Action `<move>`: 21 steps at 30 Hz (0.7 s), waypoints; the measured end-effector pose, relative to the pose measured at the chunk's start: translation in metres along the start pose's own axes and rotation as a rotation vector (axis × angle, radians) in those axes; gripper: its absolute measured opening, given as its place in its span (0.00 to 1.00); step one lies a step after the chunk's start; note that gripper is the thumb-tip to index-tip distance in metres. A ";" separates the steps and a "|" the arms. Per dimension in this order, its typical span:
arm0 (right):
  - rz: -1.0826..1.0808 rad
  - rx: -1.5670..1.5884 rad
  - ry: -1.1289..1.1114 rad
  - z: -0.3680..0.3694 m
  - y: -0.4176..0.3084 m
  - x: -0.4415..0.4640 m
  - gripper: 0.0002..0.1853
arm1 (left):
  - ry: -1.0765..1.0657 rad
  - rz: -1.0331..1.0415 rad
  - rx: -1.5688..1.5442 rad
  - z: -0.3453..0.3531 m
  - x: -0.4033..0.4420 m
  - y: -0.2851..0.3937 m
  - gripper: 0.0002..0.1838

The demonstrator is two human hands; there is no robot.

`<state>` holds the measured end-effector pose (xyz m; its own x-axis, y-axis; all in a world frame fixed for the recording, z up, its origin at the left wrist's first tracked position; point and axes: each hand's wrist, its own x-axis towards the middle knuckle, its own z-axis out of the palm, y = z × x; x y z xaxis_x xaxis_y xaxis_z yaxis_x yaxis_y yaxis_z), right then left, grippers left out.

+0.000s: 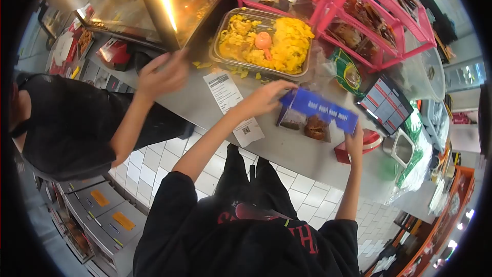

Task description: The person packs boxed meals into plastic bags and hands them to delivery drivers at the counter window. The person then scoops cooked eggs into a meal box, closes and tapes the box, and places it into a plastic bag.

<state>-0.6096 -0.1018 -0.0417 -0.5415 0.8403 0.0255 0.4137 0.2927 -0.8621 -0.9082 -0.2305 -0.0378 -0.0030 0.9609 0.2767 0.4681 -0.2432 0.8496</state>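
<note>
A blue flap with white lettering (320, 107) belongs to a box on the metal counter. My left hand (264, 98) has its fingertips at the flap's left end. At its right end, my right hand (353, 138) is closed on the flap's edge. Below the flap, a browned piece of food (315, 127) shows inside the box. A printed receipt (224, 91) lies flat to the left, partly behind my left forearm. Behind the box stands a clear tray of yellow food (289, 41) with an orange scoop (263, 41) in it.
A co-worker in black (66, 123) stands at the left, one hand (163, 74) over the counter. Pink racks (379, 64) stand at the back right. Right of the box are a red box (342, 152), a tablet (385, 103) and a metal container (398, 149).
</note>
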 end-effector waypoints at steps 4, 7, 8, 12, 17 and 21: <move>-0.105 -0.015 -0.081 0.007 -0.001 -0.010 0.23 | -0.001 -0.098 -0.064 0.015 -0.024 0.006 0.32; -0.074 -0.009 -0.069 0.006 -0.010 -0.008 0.22 | 0.074 -0.129 -0.107 0.024 -0.023 0.010 0.33; -0.052 -0.001 -0.067 0.005 -0.012 -0.005 0.22 | 0.114 -0.154 -0.139 0.027 -0.022 0.009 0.33; -0.044 0.061 -0.100 0.003 -0.008 -0.005 0.25 | 0.129 -0.202 -0.173 0.030 -0.024 0.011 0.34; -0.014 0.052 -0.149 -0.003 -0.020 -0.009 0.28 | 0.105 -0.183 -0.165 0.024 -0.022 0.013 0.33; -0.046 0.073 -0.065 0.005 -0.022 -0.016 0.28 | 0.100 -0.189 -0.178 0.024 -0.021 0.015 0.32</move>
<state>-0.6138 -0.1240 -0.0262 -0.6057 0.7949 0.0352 0.3339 0.2940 -0.8956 -0.8800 -0.2509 -0.0413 -0.1664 0.9759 0.1415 0.2880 -0.0891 0.9535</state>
